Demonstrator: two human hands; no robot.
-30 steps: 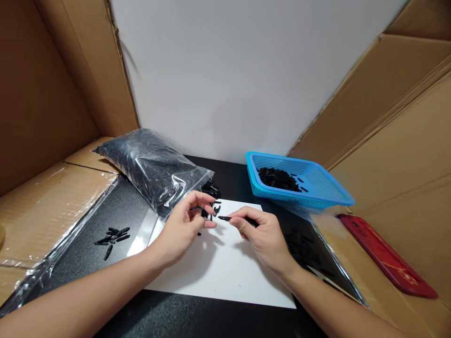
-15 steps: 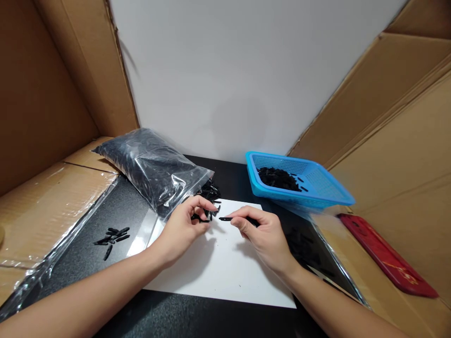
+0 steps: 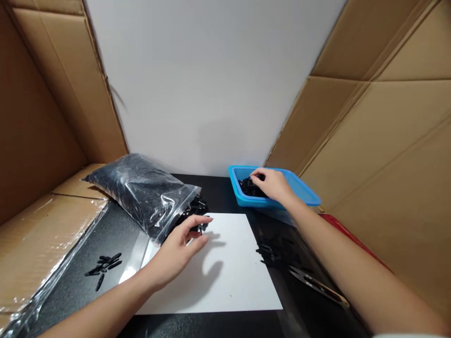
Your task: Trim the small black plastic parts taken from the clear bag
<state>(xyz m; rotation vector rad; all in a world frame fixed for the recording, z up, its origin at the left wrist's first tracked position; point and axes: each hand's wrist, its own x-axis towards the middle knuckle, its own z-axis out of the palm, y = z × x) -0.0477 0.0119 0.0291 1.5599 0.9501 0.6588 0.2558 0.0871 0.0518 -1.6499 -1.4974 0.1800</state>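
Cardboard walls fill left and right of frame; white back panel at top centre. Black tabletop across the lower half.

White sheet lies flat at lower centre on the tabletop.

Clear bag, centre left, packed with small black pieces; its mouth faces the sheet, with a clump of spilled pieces at the opening, just touching the sheet's upper left corner.

Blue basket, centre right, beyond the sheet's far right corner. Holds a heap of black pieces in its left part.

Red flat object to the right of the basket, mostly hidden behind the right forearm.

Right hand reaches into the basket, palm down, fingers curled onto the heap there. Whether it grips a piece: cannot tell, fingertips hidden among the black pieces.

Left hand rests at the sheet's upper left edge, beside the bag mouth. Thumb and forefinger extended towards the spilled clump, tips close together, something small and black at them; too small to say if pinched.

Metal tool, lower right on the tabletop, under the right forearm.

Small loose group of black pieces at lower left, well apart from the sheet. A fainter scatter just off the sheet's right edge.
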